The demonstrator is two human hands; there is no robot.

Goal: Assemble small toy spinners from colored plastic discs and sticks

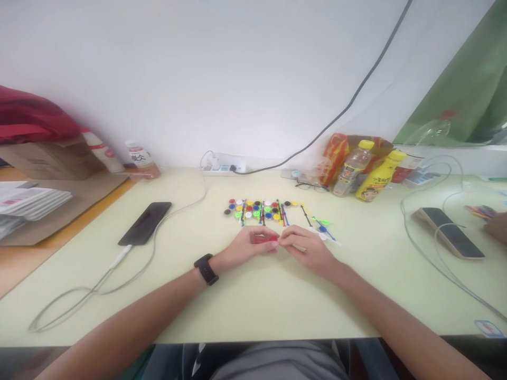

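Observation:
My left hand (253, 241), with a black watch on the wrist, is closed around a small red plastic piece (263, 239) whose exact kind is hidden by the fingers. Pinched together at the right end of that piece is my right hand (307, 248); what lies between its fingertips I cannot make out. Just beyond both hands lie small round discs (249, 208) in several colours, with thin coloured sticks (283, 212) among and across them. To the right of these, a blue stick (327, 230) and a green piece (322, 221) lie near my right hand.
A phone (146, 224) on a white cable lies left. Drink bottles (352, 169) and a red-yellow bag (336, 153) stand at the back right, near glasses (311, 186). A power strip (224, 168) sits by the wall. Another person's hand (497, 227) shows at the right edge.

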